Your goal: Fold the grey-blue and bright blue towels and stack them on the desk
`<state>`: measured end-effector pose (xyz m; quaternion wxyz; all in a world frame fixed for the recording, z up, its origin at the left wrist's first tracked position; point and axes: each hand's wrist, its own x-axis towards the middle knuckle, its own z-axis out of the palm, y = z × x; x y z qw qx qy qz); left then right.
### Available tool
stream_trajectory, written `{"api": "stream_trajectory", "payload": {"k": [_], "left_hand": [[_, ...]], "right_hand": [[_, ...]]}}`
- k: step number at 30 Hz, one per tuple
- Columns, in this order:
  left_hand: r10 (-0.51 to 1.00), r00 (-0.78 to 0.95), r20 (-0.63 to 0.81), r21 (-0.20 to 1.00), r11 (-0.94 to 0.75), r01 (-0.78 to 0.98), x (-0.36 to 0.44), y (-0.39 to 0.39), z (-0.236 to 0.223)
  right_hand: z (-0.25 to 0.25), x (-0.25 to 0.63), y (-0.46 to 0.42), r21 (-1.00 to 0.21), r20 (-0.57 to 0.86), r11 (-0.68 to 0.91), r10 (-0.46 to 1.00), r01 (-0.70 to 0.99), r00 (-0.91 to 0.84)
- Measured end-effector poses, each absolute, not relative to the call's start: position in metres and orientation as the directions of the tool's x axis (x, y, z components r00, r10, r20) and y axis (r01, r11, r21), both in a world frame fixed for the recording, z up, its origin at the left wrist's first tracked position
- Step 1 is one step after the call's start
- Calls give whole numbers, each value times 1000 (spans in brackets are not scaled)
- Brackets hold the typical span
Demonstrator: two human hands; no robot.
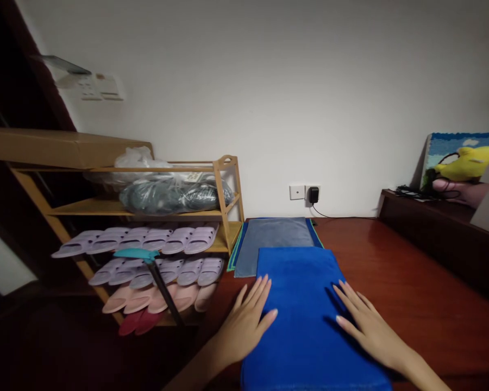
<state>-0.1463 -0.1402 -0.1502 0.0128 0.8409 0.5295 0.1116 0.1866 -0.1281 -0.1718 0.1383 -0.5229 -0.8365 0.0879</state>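
Note:
A blue cloth [297, 326] lies flat on the reddish-brown wooden tabletop [415, 304], its near end running out of the bottom of the view. My left hand [246, 323] is at the cloth's left edge, fingers stretched out and thumb over the blue fabric. Along the right edge, my right hand [362, 323] has its fingers spread and casts a shadow on the cloth; whether it presses down I cannot tell. Beyond the blue cloth, and partly under its far end, are a grey cloth [277, 233] and other cloths with blue and green edges.
At left stands a wooden shoe rack [228, 217] with purple slippers [199, 239], pink slippers [158, 298], a bagged bundle [171, 193] and a cardboard box [65, 146]. A black plug [313, 194] sits in the wall. A dark ledge [427, 222] at right holds a picture [460, 157].

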Motion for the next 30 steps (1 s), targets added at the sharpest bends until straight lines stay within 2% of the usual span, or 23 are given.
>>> {"api": "stream_trajectory", "payload": {"k": [6,11,15,18,22,26,30], "left_hand": [[947,314,69,165,-321,932,-132,-115,-170],[940,327,94,130,-337,932,-141,-111,-182],[940,294,172,90,-312,946,-136,-78,-164],[948,247,200,91,-269,959,-123,-35,-148],[961,240,137,100,-254,962,-114,6,-156],[956,233,180,83,-250,965,-117,15,-179],[954,244,171,103,-264,959,-120,15,-183]], "right_hand": [[-189,184,-94,-235,110,379,925,895,-363],[-192,193,-86,-303,57,378,924,875,-379],[-175,188,-48,-364,29,343,933,866,-358],[-169,173,-7,-358,25,300,950,884,-312],[-181,153,28,-344,62,245,969,906,-239],[-200,149,36,-305,80,257,966,917,-244],[-207,152,40,-326,95,261,965,909,-243]]}}
